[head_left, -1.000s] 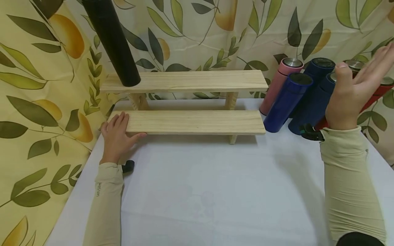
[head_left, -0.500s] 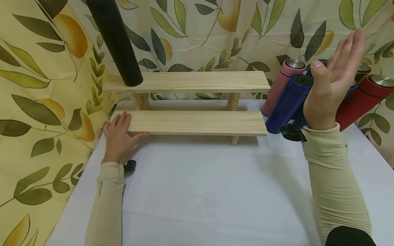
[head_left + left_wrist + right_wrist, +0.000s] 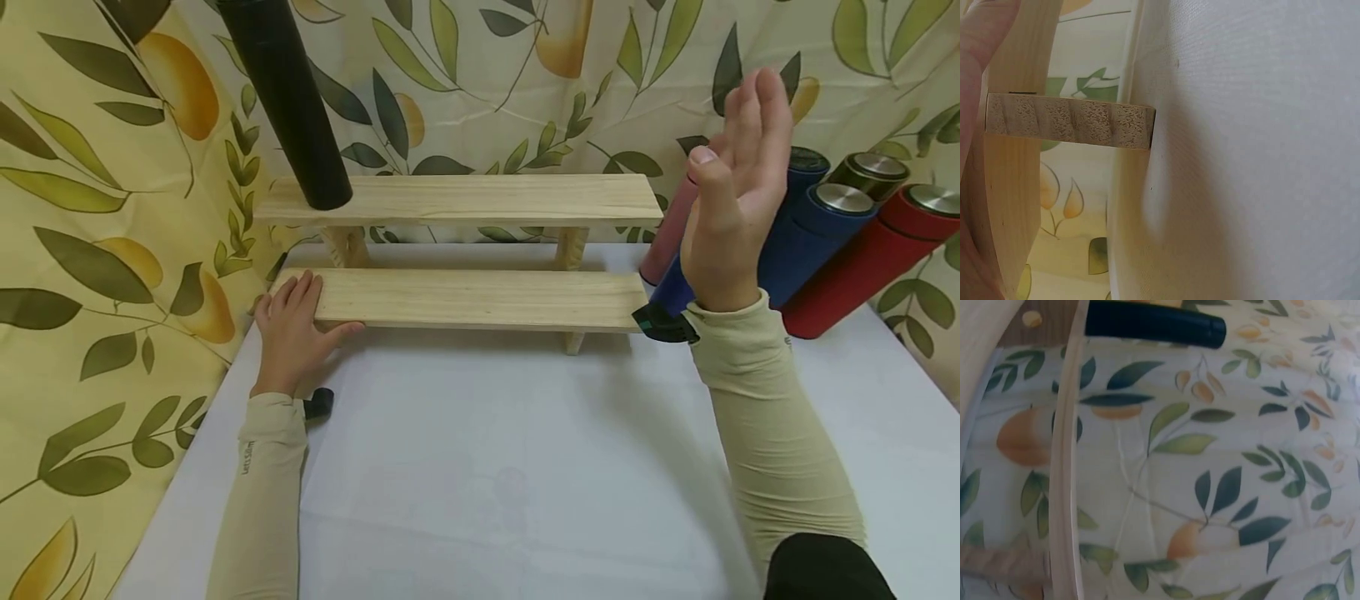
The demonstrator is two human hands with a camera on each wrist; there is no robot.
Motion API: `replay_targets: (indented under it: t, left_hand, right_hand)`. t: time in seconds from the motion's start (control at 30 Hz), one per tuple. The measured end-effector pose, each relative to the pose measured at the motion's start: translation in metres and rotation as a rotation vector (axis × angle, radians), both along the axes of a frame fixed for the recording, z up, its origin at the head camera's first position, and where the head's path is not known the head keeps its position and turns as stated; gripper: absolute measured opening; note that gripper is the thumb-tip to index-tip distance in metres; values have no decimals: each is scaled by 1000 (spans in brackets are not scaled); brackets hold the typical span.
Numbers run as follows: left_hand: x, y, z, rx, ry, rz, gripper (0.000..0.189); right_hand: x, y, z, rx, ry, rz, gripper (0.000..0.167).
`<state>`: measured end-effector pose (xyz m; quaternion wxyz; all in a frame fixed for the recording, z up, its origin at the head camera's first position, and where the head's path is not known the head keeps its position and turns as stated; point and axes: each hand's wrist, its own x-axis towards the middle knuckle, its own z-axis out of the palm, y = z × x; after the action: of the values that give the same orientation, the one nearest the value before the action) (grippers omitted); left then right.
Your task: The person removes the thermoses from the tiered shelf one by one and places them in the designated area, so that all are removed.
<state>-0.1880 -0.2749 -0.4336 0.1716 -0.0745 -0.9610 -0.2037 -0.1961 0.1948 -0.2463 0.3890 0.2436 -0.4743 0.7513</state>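
My left hand (image 3: 288, 333) rests on the left end of the lower wooden shelf (image 3: 480, 298), fingers laid on top and thumb along the front edge. The left wrist view shows part of that hand against the board, above a wooden leg (image 3: 1069, 122). My right hand (image 3: 731, 208) is raised with straight fingers and the thumb apart, holding nothing. In the head view it overlaps a pink thermos (image 3: 670, 229) and a bright blue thermos (image 3: 672, 287). A black thermos (image 3: 288, 108) stands on the left end of the upper shelf (image 3: 480, 198).
Right of the shelves stand a red thermos (image 3: 870, 258), a blue thermos (image 3: 813, 233), a navy thermos (image 3: 808, 162) and a dark olive thermos (image 3: 862, 177). A leaf-print curtain (image 3: 465, 92) hangs behind and at left. White cloth (image 3: 480, 467) covers the table.
My right hand has moved left from in front of the red and blue thermoses to the pink and bright blue ones. My left hand stays on the lower shelf.
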Motion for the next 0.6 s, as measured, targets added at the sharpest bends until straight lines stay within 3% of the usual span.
replay_targets:
  t: [0.3,0.6]
  left_hand:
    - [-2,-2,-3,0,-3,6,121]
    - [-3,-2,-1,-15,-16,15,118]
  right_hand:
    - [-5,-42,-2,74,-50,132,88]
    - [-16,-81,-5,250,-50,246,87]
